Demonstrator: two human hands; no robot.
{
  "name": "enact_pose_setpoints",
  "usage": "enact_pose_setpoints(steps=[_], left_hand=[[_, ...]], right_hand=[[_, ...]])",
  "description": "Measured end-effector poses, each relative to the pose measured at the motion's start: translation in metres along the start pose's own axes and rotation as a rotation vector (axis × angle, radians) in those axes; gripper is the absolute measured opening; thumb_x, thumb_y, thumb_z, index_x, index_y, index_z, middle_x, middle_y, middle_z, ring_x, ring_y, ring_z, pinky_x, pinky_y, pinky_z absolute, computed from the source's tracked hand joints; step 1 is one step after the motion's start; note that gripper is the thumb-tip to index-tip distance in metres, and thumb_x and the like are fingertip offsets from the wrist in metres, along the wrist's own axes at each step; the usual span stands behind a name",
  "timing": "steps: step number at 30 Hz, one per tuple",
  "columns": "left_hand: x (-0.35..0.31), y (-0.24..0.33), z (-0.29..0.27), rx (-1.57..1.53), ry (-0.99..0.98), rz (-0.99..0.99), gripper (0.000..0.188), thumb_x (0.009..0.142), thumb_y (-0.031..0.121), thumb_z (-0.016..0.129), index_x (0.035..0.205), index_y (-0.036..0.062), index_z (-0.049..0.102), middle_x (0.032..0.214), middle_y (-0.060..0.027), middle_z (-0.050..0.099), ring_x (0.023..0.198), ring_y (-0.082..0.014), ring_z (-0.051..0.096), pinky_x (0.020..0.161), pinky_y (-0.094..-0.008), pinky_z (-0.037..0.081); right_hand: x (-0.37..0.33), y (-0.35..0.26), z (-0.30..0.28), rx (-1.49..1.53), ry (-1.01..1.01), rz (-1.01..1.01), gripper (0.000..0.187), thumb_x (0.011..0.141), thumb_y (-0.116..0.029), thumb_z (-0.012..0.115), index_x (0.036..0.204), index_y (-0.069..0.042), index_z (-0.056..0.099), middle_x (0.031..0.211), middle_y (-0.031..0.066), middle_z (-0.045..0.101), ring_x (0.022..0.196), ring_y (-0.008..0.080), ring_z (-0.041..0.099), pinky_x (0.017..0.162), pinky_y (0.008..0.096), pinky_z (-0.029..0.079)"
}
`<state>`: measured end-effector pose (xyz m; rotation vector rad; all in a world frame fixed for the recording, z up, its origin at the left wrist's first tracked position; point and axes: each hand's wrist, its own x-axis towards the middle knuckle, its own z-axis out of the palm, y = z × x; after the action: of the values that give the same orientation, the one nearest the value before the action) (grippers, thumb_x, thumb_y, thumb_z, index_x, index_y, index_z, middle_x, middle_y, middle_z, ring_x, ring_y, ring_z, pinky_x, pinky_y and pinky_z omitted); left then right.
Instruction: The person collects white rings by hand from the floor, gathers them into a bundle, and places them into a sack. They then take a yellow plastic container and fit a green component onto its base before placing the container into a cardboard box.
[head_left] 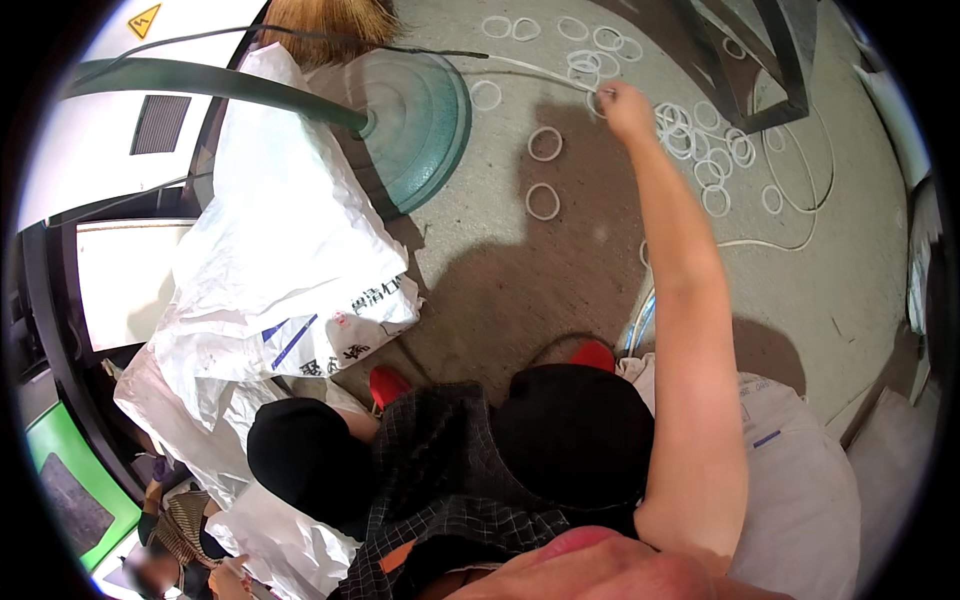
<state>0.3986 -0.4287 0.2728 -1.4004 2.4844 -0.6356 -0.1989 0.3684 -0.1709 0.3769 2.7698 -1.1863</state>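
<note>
My right hand (626,112) reaches far forward over the concrete floor with its fingers pinched together. The fingertips are at the edge of a white ring (597,105), partly hidden by them; whether it is off the floor I cannot tell. Thin white rings lie scattered around the hand: a pile of overlapping ones (677,135) to its right, several more beyond it, and two single ones, a nearer ring (543,185) and a farther ring (545,128), to its left. My left hand is out of sight.
A green round fan base (420,130) with a pole stands at the left, beside a straw broom (325,25) and a white woven sack (290,220). A dark metal frame leg (785,90) and a pale cable (800,210) are at the right. Another person (180,530) is at lower left.
</note>
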Motion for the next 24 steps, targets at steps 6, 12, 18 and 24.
enact_pose_setpoints(steps=[6, 12, 18, 24], left_hand=[[0.029, -0.010, -0.007, 0.058, 0.002, -0.047, 0.020, 0.094, 0.020, 0.059, 0.095, 0.0001, 0.057, 0.086, -0.0166, 0.060, 0.068, -0.0301, 0.059, 0.062, -0.0395, 0.049], [0.039, -0.016, -0.037, 0.160, 0.161, 0.006, 0.020, 0.093, 0.020, 0.059, 0.090, -0.0002, 0.057, 0.081, -0.0175, 0.059, 0.064, -0.0309, 0.058, 0.059, -0.0404, 0.048], [-0.032, 0.235, -0.132, -0.085, 0.426, 0.633, 0.018, 0.086, 0.008, 0.068, 0.083, -0.0018, 0.053, 0.072, -0.0129, 0.050, 0.060, -0.0305, 0.049, 0.058, -0.0418, 0.044], [-0.134, 0.458, -0.172, -0.419, 0.199, 1.630, 0.017, 0.070, 0.007, 0.074, 0.081, 0.0042, 0.061, 0.069, -0.0095, 0.050, 0.059, -0.0283, 0.051, 0.053, -0.0390, 0.039]], right_hand=[[-0.024, 0.029, -0.008, 1.092, 0.376, 0.230, 0.032, 0.103, -0.023, 0.047, 0.109, 0.002, 0.066, 0.077, 0.0062, 0.069, 0.063, 0.0106, 0.056, 0.059, 0.0239, 0.046], [-0.050, 0.022, -0.034, 1.055, 0.376, 0.175, 0.034, 0.104, -0.025, 0.045, 0.105, 0.001, 0.067, 0.065, -0.0003, 0.057, 0.057, 0.0083, 0.046, 0.052, 0.0236, 0.037], [-0.086, 0.021, -0.045, 1.287, 0.131, 0.465, 0.037, 0.104, -0.031, 0.046, 0.102, 0.000, 0.065, 0.058, -0.0053, 0.039, 0.052, 0.0075, 0.033, 0.048, 0.0227, 0.029], [-0.117, -0.002, -0.047, 1.192, -0.300, 0.580, 0.035, 0.103, -0.031, 0.049, 0.101, 0.001, 0.065, 0.058, -0.0057, 0.041, 0.049, 0.0061, 0.031, 0.045, 0.0224, 0.025]])
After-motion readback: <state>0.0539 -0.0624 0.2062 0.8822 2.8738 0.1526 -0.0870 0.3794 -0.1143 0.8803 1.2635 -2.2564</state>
